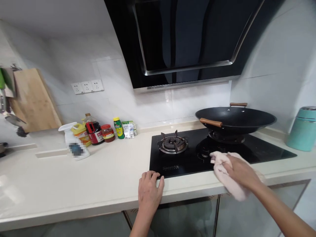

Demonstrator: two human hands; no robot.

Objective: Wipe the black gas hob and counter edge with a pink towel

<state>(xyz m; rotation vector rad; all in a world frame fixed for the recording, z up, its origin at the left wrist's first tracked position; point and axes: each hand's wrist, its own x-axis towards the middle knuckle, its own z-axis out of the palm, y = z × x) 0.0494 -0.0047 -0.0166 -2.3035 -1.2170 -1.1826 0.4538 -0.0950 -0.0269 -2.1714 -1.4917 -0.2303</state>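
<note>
A pale pink cloth is bunched in my right hand, at the front edge of the black glass gas stove. Part of the cloth lies on the glass close to the control knob, and part hangs over the counter edge. My left hand rests on the white counter at the stove's front left corner, fingers spread and holding nothing. The left burner is bare. On the right burner sits a large black wok with wooden handles.
A spray bottle, a dark sauce bottle, a red-lidded jar and a green bottle stand along the wall. A turquoise canister is at the far right. The range hood hangs overhead; a cutting board hangs left.
</note>
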